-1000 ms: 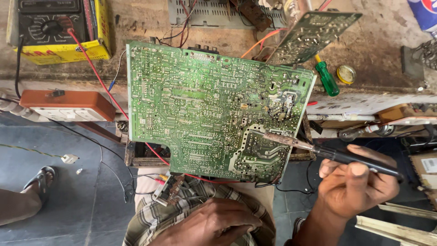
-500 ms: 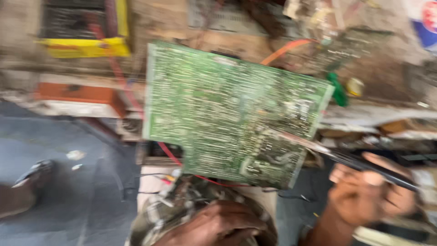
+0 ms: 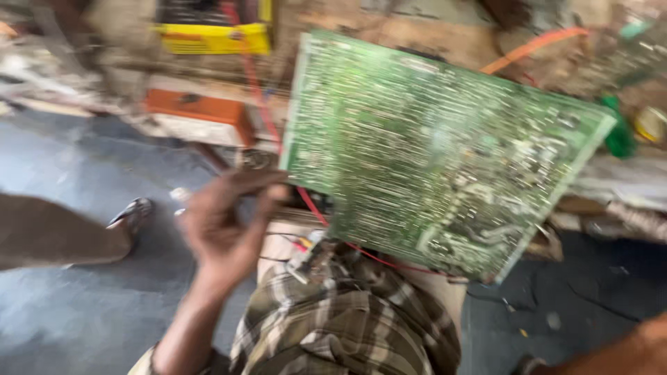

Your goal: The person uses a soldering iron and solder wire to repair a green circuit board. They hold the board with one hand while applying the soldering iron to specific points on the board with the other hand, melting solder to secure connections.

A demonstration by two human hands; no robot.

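On the far left, a foot in a sandal (image 3: 132,214) is resting on the grey floor (image 3: 83,305). It is blurry, and I cannot tell whose foot it is. Farther away, an orange and white box (image 3: 198,118) is sitting on the messy bench, and a yellow meter (image 3: 215,31) is standing behind it. A red wire (image 3: 253,90) is hanging down from the meter.

Next comes the left hand (image 3: 226,226). It is reaching up to the near left corner of the big green circuit board (image 3: 438,146). The fingers are curling and half spread. They are touching the edge of the board or are just beside it, but the picture is too blurry to tell if they are pinching it. The sleeve and lap below are covered in checked cloth (image 3: 333,326).

The circuit board is filling the middle of the view. It is tilting, with its solder side facing up, and its near edge is hanging over the lap. Nothing is touching the solder side, so I judge that no work is being done on the board right now and that the board is only being steadied or turned.

On the right, a green screwdriver handle (image 3: 615,132) is lying past the board's corner. At the near right corner only a bit of the right arm (image 3: 625,354) is showing. The right hand itself is out of view.
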